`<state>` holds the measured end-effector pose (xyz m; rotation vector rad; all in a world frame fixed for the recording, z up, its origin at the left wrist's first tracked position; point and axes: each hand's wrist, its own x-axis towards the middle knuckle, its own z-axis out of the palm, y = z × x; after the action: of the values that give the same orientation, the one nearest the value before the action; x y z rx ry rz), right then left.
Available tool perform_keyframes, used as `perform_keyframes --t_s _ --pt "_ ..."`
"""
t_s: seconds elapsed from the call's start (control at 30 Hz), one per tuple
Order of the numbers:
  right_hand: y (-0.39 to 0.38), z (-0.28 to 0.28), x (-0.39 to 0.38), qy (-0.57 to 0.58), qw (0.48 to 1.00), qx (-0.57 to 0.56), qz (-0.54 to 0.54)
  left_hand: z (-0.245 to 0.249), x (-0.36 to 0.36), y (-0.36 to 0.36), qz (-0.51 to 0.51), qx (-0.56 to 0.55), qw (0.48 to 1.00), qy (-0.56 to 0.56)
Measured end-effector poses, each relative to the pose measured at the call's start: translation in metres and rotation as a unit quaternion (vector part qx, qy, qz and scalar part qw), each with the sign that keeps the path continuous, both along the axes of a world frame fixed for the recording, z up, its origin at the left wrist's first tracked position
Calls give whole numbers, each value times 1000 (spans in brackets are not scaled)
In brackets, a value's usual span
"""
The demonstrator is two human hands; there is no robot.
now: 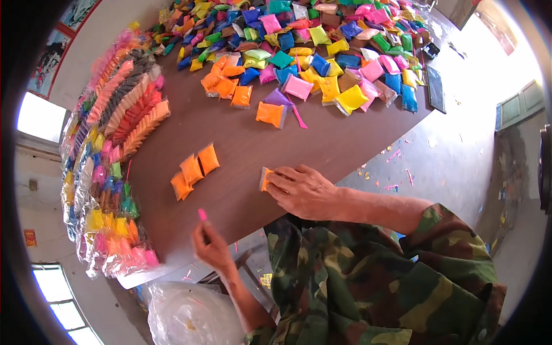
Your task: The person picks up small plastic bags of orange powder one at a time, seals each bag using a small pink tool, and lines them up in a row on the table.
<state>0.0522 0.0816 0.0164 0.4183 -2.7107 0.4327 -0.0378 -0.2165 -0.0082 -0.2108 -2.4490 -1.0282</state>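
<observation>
My right hand [302, 190] is closed over a small orange packet [265, 179] near the table's front edge; its fingers hide most of the packet. To the left, my left hand [211, 246] is held at the table edge with its fingers curled. A small bright pink piece [202, 214] sticks out from its fingertips; its kind is too small to make out. Between and beyond the hands, three orange packets [191, 169] lie in an overlapping row. Another orange packet [270, 115] rests farther back, beside a pink plastic stick [299, 115].
A large heap of colourful packets [322, 34] covers the table's far side. Rows of packets in clear bags [109, 167] line the left edge of the brown table [230, 138]. A dark flat device [436, 89] lies at the right corner. A clear plastic bag [190, 316] stands below.
</observation>
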Motion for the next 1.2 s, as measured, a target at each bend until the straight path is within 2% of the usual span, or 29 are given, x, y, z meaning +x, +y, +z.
perform_keyframes --t_s 0.07,0.13,0.23,0.33,0.43,0.53,0.63,0.73,0.93,1.03,1.2 --pt "-1 0 -1 0 1000 1 3 15 17 38 -97 -16 993 -60" --pt "-2 0 5 8 1000 -4 -5 28 27 76 -181 4 982 -51" --pt "-2 1 14 2 1000 -17 -8 34 30 99 -216 -7 970 -115" --pt "-5 3 19 8 999 -26 -20 22 28 104 -261 -66 960 -71" --pt "-6 2 19 -3 999 -28 -23 21 21 101 -275 -125 953 -27" --pt "-5 0 18 5 999 -40 -19 27 16 99 -258 -218 940 -38" --pt "-5 0 19 -19 999 -42 -19 27 -4 103 -258 -190 947 -24" --pt "-6 -3 20 20 998 -50 -31 38 -1 115 -308 -124 942 -50" --pt "-7 -9 19 10 997 -75 -34 36 -20 130 -340 -200 918 -45" --pt "-5 -8 20 19 995 -97 -29 41 -24 132 -309 -218 924 -55" --pt "5 -8 25 18 987 -160 -23 51 10 119 -291 -133 941 -108"
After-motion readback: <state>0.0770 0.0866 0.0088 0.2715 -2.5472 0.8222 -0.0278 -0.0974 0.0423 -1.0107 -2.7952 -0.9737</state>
